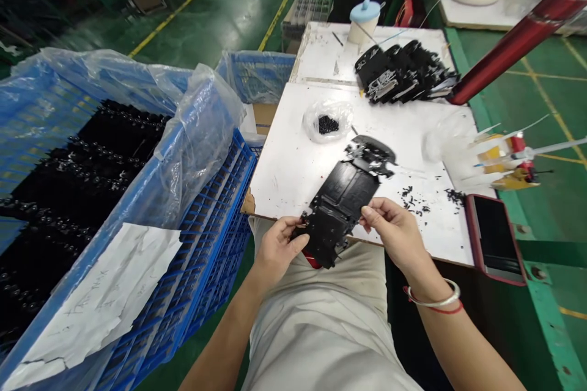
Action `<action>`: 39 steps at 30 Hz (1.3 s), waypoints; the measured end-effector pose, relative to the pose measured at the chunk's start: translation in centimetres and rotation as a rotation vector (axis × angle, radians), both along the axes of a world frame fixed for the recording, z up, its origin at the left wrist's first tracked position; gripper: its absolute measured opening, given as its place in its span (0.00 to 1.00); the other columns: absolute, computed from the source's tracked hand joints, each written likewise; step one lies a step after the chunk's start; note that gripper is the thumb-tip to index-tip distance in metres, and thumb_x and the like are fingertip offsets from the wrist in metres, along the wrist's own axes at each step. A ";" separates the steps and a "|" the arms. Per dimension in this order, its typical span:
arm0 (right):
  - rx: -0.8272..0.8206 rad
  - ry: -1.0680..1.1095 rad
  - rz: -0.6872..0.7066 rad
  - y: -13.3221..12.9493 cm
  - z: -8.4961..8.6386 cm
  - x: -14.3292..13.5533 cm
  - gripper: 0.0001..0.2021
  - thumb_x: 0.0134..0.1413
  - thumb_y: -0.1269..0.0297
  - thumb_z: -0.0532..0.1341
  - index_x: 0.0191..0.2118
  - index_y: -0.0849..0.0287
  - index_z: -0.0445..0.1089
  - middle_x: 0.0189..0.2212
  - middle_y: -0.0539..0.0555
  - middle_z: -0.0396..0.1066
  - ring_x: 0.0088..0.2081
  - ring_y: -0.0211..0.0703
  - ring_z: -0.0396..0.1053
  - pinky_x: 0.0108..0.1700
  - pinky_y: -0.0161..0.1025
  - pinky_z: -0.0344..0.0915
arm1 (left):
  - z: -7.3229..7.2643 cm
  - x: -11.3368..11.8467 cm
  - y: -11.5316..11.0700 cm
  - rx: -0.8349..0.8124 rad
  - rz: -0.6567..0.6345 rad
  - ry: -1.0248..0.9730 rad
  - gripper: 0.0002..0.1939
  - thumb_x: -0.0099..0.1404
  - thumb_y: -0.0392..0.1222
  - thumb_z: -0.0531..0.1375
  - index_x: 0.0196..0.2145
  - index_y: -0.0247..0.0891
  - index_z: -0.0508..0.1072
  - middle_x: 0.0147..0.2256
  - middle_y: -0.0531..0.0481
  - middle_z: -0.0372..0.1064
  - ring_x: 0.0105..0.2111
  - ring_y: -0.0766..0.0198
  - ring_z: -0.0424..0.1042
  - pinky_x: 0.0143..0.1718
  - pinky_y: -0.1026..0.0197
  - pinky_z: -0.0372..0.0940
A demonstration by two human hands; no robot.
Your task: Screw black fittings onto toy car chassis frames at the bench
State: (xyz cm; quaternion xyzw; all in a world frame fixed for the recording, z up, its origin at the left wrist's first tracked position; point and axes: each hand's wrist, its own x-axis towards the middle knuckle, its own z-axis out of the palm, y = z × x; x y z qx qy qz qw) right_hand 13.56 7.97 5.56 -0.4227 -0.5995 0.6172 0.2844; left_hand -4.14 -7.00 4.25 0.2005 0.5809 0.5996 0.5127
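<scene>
A long black plastic part (342,186), shaped like a toy car chassis, is held at a slant over the table's front edge. My left hand (283,247) pinches its lower left edge between thumb and fingers. On its right edge, my right hand (389,223) grips with thumb and fingertips. The part's far end, with a rounded bumper-like piece, points up and to the right above the white tabletop (284,159). Just beyond it lies an open clear plastic bag (328,122) of tiny black pieces. Loose black bits (415,201) are scattered to the right.
At left stands a blue crate (183,317) lined with plastic, holding many black parts (87,165). Similar parts (403,73) are stacked at the table's back, near a lidded cup (365,18). A red pole (518,43) leans at right, and a phone (495,238) lies at the edge.
</scene>
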 end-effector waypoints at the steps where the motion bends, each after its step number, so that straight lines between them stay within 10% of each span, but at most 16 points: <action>1: -0.011 0.013 0.039 0.1 0.0 -0.7 0.15 0.50 0.51 0.66 0.29 0.59 0.68 0.21 0.50 0.70 0.22 0.35 0.64 0.26 0.34 0.63 | -0.1 -0.3 -0.3 -0.027 0.034 0.026 0.20 0.56 0.48 0.68 0.44 0.36 0.72 0.41 0.46 0.76 0.44 0.62 0.73 0.47 0.63 0.66; 10: 0.196 -0.195 0.120 7.1 0.3 -4.3 0.12 0.54 0.57 0.59 0.38 0.60 0.71 0.32 0.56 0.75 0.33 0.42 0.72 0.29 0.36 0.68 | -1.5 -5.5 0.0 -0.100 0.415 0.107 0.31 0.48 0.54 0.71 0.44 0.33 0.71 0.41 0.43 0.76 0.41 0.57 0.75 0.43 0.59 0.70; 22: 0.645 -0.734 -0.310 27.1 3.4 -7.2 0.13 0.53 0.71 0.54 0.42 0.66 0.71 0.43 0.64 0.73 0.46 0.53 0.68 0.49 0.46 0.61 | -1.4 -8.2 1.3 -0.399 0.307 0.552 0.36 0.52 0.63 0.61 0.48 0.31 0.71 0.48 0.34 0.71 0.46 0.47 0.73 0.50 0.47 0.67; 30: 0.796 -1.028 -0.296 31.4 4.2 -11.0 0.16 0.59 0.67 0.56 0.50 0.68 0.66 0.48 0.67 0.68 0.52 0.57 0.61 0.54 0.50 0.52 | -1.9 -8.3 1.7 -0.516 0.247 0.765 0.46 0.54 0.69 0.54 0.60 0.30 0.62 0.55 0.29 0.64 0.55 0.37 0.63 0.51 0.39 0.64; 39: 0.818 -1.101 -0.328 32.9 3.8 -13.4 0.17 0.62 0.56 0.59 0.49 0.64 0.67 0.47 0.58 0.68 0.48 0.49 0.67 0.53 0.52 0.62 | -6.1 -7.1 0.5 -0.443 0.259 1.015 0.52 0.56 0.67 0.55 0.67 0.31 0.46 0.58 0.30 0.61 0.60 0.36 0.58 0.57 0.39 0.57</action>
